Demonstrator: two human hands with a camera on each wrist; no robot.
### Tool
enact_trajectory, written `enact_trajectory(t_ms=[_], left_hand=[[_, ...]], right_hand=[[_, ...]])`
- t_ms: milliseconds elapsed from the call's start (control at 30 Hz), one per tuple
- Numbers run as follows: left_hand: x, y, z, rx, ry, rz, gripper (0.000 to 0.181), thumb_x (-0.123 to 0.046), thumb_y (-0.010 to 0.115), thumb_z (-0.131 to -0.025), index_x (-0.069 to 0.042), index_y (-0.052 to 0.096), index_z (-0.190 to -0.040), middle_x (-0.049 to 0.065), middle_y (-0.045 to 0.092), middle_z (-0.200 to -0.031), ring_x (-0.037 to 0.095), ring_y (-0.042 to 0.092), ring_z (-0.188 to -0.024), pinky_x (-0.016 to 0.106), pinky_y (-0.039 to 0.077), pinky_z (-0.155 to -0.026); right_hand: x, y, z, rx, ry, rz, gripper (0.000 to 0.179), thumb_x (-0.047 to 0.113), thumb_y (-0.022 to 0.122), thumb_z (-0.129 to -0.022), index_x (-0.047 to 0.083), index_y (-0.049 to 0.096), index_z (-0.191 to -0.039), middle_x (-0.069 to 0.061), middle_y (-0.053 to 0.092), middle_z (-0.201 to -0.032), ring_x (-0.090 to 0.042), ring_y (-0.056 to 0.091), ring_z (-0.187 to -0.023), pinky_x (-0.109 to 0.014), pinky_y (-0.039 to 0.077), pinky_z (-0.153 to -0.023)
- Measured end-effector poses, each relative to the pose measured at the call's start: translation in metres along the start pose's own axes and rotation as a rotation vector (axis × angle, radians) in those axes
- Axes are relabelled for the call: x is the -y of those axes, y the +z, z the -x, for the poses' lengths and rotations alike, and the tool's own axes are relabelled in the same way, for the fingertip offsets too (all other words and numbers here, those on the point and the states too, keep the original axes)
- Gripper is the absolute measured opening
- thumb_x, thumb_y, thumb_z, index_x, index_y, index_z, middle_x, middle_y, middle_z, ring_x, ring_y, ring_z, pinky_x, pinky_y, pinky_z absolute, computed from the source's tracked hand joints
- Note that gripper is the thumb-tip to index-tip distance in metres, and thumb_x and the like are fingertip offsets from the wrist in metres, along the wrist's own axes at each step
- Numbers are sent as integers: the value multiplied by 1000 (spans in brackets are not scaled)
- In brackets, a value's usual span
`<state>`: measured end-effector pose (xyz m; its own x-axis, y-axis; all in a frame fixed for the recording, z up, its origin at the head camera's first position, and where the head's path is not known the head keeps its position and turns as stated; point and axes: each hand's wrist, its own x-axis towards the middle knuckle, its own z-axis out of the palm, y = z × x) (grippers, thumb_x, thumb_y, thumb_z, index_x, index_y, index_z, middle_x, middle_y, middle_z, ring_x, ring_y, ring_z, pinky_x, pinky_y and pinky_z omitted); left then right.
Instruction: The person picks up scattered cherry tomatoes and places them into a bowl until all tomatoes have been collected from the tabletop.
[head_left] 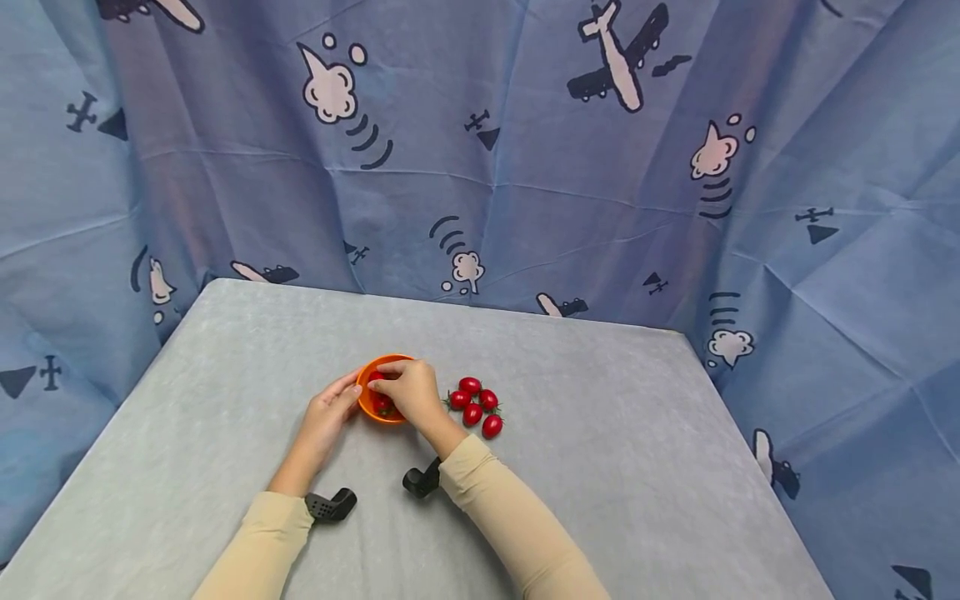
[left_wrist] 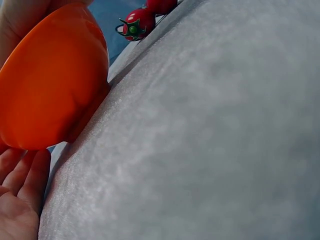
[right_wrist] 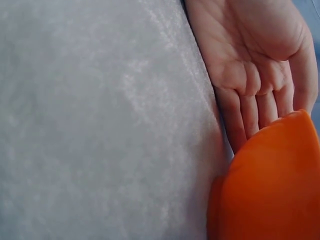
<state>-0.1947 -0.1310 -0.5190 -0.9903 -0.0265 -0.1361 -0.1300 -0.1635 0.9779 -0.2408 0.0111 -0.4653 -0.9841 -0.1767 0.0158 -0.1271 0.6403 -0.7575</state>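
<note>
An orange bowl (head_left: 365, 406) stands on the table with red cherry tomatoes (head_left: 382, 406) inside. My left hand (head_left: 327, 410) rests against the bowl's left outer side, fingers extended and thumb near the rim; the right wrist view shows these straight fingers (right_wrist: 249, 111) passing behind the bowl. My right hand (head_left: 413, 392) reaches over the right rim into the bowl, where its thumb and finger pinch a cherry tomato (head_left: 376, 377). In the left wrist view, part of the right hand (left_wrist: 17, 22) shows above the bowl's rim.
Right of the bowl, several loose cherry tomatoes (head_left: 472, 414) lie close together, some with green stems. A grey cloth covers the table (head_left: 615, 433). Behind it hangs a blue curtain (head_left: 420, 192) with airplane prints. Black wrist devices (head_left: 332, 506) sit at both sleeves.
</note>
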Motion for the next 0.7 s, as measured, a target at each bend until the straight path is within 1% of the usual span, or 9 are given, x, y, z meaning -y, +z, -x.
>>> enact_trajectory(t_ms=[133, 233, 367, 467, 600, 700], left_hand=[[1, -1, 0, 1, -7, -3, 49, -21, 49, -105, -3, 42, -150, 18, 46, -152, -14, 57, -106, 7, 47, -92], [0, -1, 0, 1, 0, -2, 50, -22, 49, -105, -3, 42, -150, 19, 45, -152, -14, 57, -106, 7, 47, -92], [-1, -1, 0, 1, 9, 7, 49, -19, 49, -105, 0, 41, -150, 21, 44, -152, -15, 57, -105, 7, 47, -92], [-2, -1, 1, -3, 10, 16, 48, -17, 48, -105, 0, 41, -149, 22, 44, -151, -15, 58, -104, 7, 47, -92], [-3, 0, 1, -12, 3, 18, 47, -15, 48, -104, -1, 43, -148, 21, 46, -151, -13, 58, -102, 8, 47, -91], [-2, 1, 1, -15, -13, 14, 47, -16, 49, -104, -2, 44, -148, 21, 45, -151, -13, 58, -102, 8, 47, -91]], right_hand=[[0, 1, 1, 6, 1, 5, 27, 19, 82, -81, 8, 79, -106, -11, 76, -110, -24, 67, -111, -33, 57, -94], [-1, 1, 0, 7, 0, 14, 28, 19, 83, -81, 7, 79, -107, -11, 76, -109, -25, 67, -111, -34, 56, -96], [-1, 2, -1, 10, 9, 23, 30, 19, 82, -81, 8, 78, -109, -10, 76, -110, -24, 66, -112, -34, 54, -99], [-1, 2, -2, 1, 16, 17, 30, 19, 82, -82, 8, 78, -110, -10, 76, -111, -24, 67, -112, -33, 55, -97], [-1, 1, -1, -27, 22, -15, 28, 19, 81, -83, 8, 78, -109, -10, 76, -112, -24, 68, -110, -31, 57, -92], [-2, -3, 3, -48, 29, -70, 27, 18, 81, -83, 8, 78, -108, -9, 76, -110, -23, 68, -108, -30, 58, -90]])
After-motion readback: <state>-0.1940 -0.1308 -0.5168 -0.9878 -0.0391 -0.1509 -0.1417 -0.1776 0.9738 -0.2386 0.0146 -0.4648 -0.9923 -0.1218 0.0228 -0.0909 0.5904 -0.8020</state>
